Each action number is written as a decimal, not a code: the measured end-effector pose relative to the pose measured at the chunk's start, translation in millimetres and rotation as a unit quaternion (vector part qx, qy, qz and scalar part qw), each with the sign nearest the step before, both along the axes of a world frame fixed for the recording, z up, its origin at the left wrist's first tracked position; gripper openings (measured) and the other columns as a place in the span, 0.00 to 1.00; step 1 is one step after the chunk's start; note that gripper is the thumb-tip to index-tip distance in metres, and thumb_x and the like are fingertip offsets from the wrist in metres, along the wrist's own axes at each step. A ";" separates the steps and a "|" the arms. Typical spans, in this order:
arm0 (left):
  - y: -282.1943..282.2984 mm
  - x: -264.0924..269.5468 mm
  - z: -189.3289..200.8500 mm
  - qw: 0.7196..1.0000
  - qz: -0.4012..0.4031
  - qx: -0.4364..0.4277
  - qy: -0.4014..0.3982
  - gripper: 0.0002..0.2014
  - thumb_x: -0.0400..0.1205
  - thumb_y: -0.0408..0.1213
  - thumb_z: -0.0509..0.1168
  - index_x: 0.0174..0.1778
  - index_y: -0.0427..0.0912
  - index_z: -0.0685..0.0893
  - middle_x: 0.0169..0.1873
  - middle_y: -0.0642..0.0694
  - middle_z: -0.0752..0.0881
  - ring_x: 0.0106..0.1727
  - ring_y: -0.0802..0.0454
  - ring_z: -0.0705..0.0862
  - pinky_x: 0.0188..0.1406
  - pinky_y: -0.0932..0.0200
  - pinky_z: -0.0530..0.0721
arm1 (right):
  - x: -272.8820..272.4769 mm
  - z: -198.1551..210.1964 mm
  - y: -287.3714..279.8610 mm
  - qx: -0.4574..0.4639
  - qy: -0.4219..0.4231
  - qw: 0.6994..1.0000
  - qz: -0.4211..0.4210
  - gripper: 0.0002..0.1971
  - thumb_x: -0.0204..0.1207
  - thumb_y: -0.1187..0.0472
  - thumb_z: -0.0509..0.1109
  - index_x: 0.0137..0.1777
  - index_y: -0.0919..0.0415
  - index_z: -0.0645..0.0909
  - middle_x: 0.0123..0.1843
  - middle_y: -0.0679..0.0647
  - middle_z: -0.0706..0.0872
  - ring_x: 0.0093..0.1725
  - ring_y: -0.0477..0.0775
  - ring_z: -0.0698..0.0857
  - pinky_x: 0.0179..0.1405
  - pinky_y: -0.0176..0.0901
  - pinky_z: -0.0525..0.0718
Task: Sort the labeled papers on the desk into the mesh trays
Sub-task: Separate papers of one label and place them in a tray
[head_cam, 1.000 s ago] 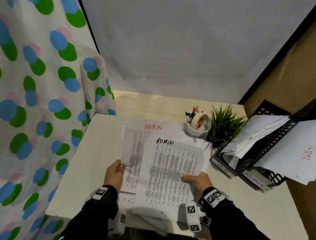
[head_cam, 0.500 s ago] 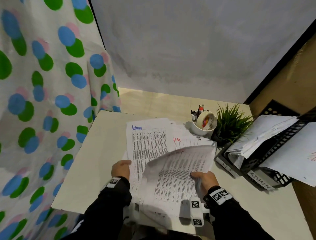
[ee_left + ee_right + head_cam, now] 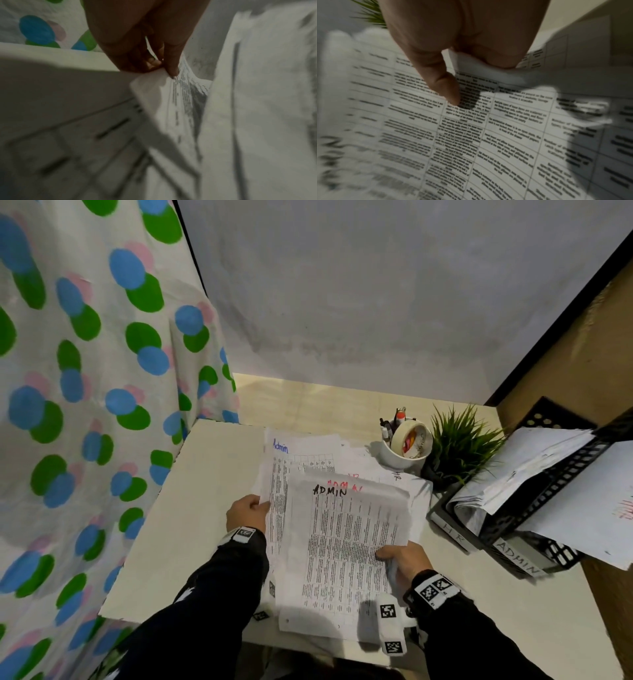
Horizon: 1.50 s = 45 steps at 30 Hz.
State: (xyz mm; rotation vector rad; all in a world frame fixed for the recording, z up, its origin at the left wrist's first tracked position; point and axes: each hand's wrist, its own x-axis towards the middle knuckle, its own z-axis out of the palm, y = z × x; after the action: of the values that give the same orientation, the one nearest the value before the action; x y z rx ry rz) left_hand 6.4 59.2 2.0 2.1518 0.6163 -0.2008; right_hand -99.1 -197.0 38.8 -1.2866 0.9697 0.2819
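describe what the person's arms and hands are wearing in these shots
Both arms are in long black sleeves down to the wrists. The left hand and right hand are bare, with no gloves. Each wrist carries a band with white patches printed with black square code markers, and white blocks bearing the same kind of marker sit below the wrists.

The head view looks forward and down from above the desk (image 3: 191,508), taking in both hands and the trays (image 3: 534,508) beyond the right hand's (image 3: 406,559) fingers. The left wrist view looks along the left hand (image 3: 142,40) from very close, past fingertips (image 3: 173,70) to a sheet's edge (image 3: 149,86). The right wrist view sits just as near, facing along the thumb (image 3: 443,86) onto printed paper (image 3: 471,135). All three share the papers between the fingers
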 end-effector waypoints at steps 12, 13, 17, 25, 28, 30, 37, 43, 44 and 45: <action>68.1 -19.2 56.6 0.966 0.152 -0.098 -0.184 0.05 0.78 0.29 0.62 0.39 0.41 0.79 0.32 0.41 0.81 0.32 0.47 0.75 0.32 0.58 0.73 | -1.2 -25.2 -13.0 -0.019 0.043 0.995 0.084 0.05 0.59 0.79 0.72 0.35 0.75 0.88 0.42 0.67 0.89 0.44 0.64 0.87 0.40 0.44 0.82; 72.3 -20.8 66.0 0.960 0.156 -0.127 -0.194 0.08 0.77 0.27 0.62 0.35 0.45 0.77 0.29 0.43 0.80 0.30 0.48 0.74 0.29 0.60 0.73 | -1.5 -17.6 -10.4 -0.017 0.033 0.995 0.092 0.05 0.59 0.79 0.72 0.35 0.76 0.87 0.42 0.68 0.90 0.49 0.67 0.86 0.46 0.48 0.82; 71.5 -31.9 79.3 0.965 0.068 -0.175 -0.183 0.14 0.76 0.23 0.61 0.29 0.45 0.75 0.28 0.43 0.75 0.30 0.50 0.71 0.28 0.61 0.69 | -3.2 -2.3 -1.7 0.065 -0.036 0.995 0.063 0.12 0.56 0.79 0.71 0.42 0.76 0.82 0.39 0.65 0.86 0.46 0.66 0.85 0.54 0.54 0.80; -5.9 -68.1 67.8 0.953 -0.126 -0.265 -0.078 0.09 0.79 0.22 0.59 0.36 0.37 0.78 0.28 0.57 0.83 0.29 0.65 0.80 0.33 0.70 0.74 | 22.1 11.4 -5.6 0.125 -0.080 0.989 -0.022 0.05 0.67 0.78 0.66 0.43 0.76 0.80 0.38 0.66 0.83 0.39 0.65 0.85 0.47 0.58 0.84; -25.9 -72.2 76.1 0.925 -0.106 -0.358 -0.064 0.10 0.75 0.44 0.63 0.30 0.46 0.72 0.26 0.59 0.74 0.30 0.61 0.71 0.38 0.57 0.65 | 29.5 12.9 -15.6 0.068 -0.120 0.986 -0.093 0.22 0.66 0.80 0.68 0.62 0.78 0.76 0.52 0.67 0.86 0.53 0.67 0.85 0.57 0.59 0.83; -37.0 -73.9 83.6 0.916 -0.129 -0.378 -0.042 0.17 0.67 0.63 0.68 0.34 0.54 0.75 0.30 0.63 0.76 0.33 0.65 0.74 0.44 0.57 0.70 | 31.7 14.9 -20.7 0.094 -0.140 0.979 -0.112 0.25 0.68 0.80 0.66 0.67 0.71 0.75 0.59 0.64 0.86 0.59 0.66 0.85 0.56 0.60 0.85; -65.3 -70.2 79.6 0.950 -0.200 -0.239 0.013 0.15 0.71 0.36 0.74 0.50 0.55 0.80 0.53 0.46 0.88 0.57 0.43 0.87 0.54 0.51 0.86 | 18.2 2.6 -22.2 0.040 -0.021 0.993 -0.109 0.24 0.65 0.76 0.73 0.62 0.77 0.76 0.65 0.70 0.81 0.54 0.72 0.84 0.51 0.70 0.83; -58.6 -64.3 95.0 0.921 -0.182 -0.340 0.052 0.20 0.61 0.32 0.79 0.47 0.40 0.83 0.43 0.40 0.88 0.49 0.40 0.87 0.58 0.39 0.84 | 9.5 5.3 -32.7 0.123 -0.103 0.984 -0.082 0.36 0.68 0.74 0.74 0.76 0.57 0.66 0.71 0.59 0.74 0.56 0.58 0.84 0.51 0.46 0.78; -58.1 -62.1 97.7 0.919 -0.180 -0.347 0.045 0.18 0.64 0.27 0.78 0.49 0.38 0.82 0.43 0.40 0.87 0.47 0.41 0.86 0.53 0.46 0.87 | 12.0 10.5 -36.2 0.139 -0.132 0.979 -0.063 0.28 0.70 0.76 0.71 0.71 0.62 0.72 0.65 0.60 0.77 0.49 0.55 0.86 0.49 0.44 0.80; -58.0 -60.2 103.7 0.922 -0.177 -0.345 0.021 0.16 0.67 0.21 0.75 0.48 0.35 0.82 0.41 0.40 0.88 0.44 0.44 0.87 0.45 0.53 0.88 | 15.8 19.4 -37.6 0.134 -0.160 0.977 -0.045 0.18 0.70 0.77 0.69 0.59 0.67 0.77 0.57 0.62 0.82 0.42 0.55 0.87 0.44 0.43 0.83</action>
State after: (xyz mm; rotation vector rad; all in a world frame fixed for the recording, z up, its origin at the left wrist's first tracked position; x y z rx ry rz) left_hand -53.8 1.2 105.7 1.5470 0.1273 -0.5707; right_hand -83.3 -234.6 58.2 -0.9998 0.6845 0.1245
